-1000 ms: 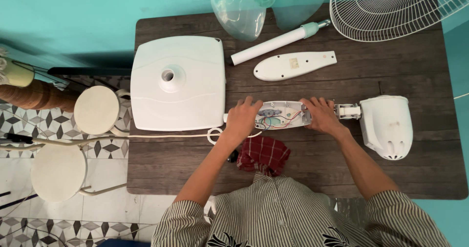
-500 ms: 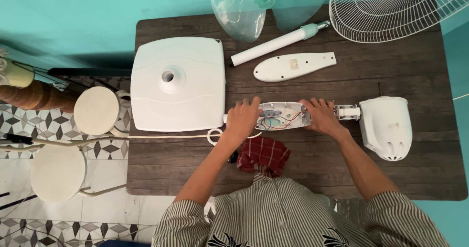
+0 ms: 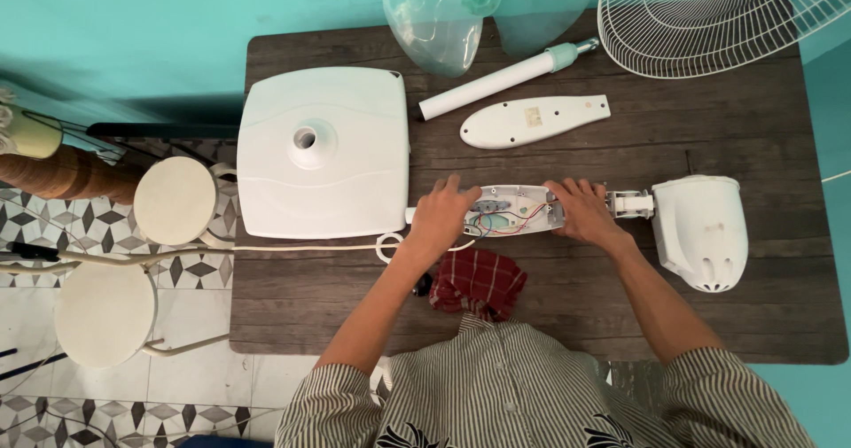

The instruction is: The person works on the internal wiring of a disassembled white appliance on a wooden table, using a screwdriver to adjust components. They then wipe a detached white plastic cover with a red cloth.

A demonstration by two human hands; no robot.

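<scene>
1. The open white plastic fan neck housing [image 3: 514, 210], its red and blue wires showing, lies on the dark wooden table [image 3: 727, 324], just right of the square white fan base [image 3: 324, 151].
2. The left hand [image 3: 441, 220] grips its left end; the right hand [image 3: 581, 210] clasps its right end.
3. A white motor casing [image 3: 705, 231] sits farther right of the base, and a red checked cloth [image 3: 477, 281] lies at the table's near edge.

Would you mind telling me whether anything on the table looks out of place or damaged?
Nothing looks broken. The fan is simply apart: the open housing between the left hand and right hand shows bare wires, and its cover lies apart.
</scene>
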